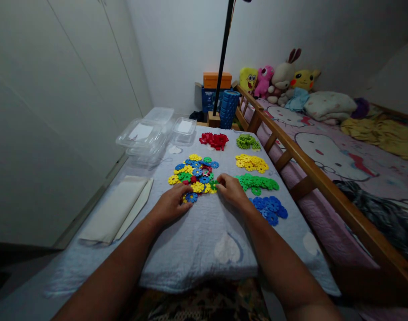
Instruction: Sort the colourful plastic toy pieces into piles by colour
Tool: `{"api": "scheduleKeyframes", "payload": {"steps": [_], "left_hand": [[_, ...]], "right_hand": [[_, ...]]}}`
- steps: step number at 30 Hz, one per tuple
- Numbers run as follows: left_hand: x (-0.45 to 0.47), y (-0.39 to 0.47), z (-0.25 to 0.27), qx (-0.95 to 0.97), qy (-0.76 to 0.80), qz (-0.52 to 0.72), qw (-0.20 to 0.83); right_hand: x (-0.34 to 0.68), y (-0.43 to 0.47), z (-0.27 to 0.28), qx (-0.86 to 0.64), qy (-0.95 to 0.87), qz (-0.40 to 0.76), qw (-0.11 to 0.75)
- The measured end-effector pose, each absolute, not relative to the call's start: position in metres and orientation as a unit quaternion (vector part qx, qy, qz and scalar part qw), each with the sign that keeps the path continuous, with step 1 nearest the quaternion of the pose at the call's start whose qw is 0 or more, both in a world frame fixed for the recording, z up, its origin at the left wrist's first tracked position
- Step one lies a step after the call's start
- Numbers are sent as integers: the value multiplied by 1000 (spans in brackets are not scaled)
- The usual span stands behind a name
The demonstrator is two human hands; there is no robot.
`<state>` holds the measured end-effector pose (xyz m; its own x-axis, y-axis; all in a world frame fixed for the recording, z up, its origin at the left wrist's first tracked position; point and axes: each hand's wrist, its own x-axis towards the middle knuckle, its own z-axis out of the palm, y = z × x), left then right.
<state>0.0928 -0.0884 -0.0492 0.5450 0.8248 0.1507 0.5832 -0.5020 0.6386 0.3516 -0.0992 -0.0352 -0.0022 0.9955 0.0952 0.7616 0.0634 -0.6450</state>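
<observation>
A mixed pile of plastic flower-shaped discs in yellow, blue, green and red lies on the cloth-covered table. My left hand rests at the pile's near left edge, thumb and fingers apart, beside a blue disc. On the right side of the pile, my right hand has its fingertips pinched on a green disc. Sorted heaps run down the right: light green discs, yellow discs, green discs and blue discs. Red pieces form a heap at the back.
Stacked clear plastic containers and a smaller clear box stand at the back left. A folded beige cloth or paper lies on the left. Along the right runs a wooden bed rail. A black pole rises behind the table.
</observation>
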Motion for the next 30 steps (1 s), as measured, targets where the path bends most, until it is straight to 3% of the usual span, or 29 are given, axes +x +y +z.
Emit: {"api": "scheduleKeyframes", "payload": {"steps": [5, 10, 30], "left_hand": [[93, -88, -50, 835, 423, 226, 269], [93, -87, -52, 834, 429, 219, 270], [94, -85, -52, 831, 426, 223, 278]], "right_hand": [[389, -97, -24, -659, -625, 221, 356], [443, -103, -14, -728, -549, 140, 386], [475, -110, -26, -829, -505, 13, 239]]}}
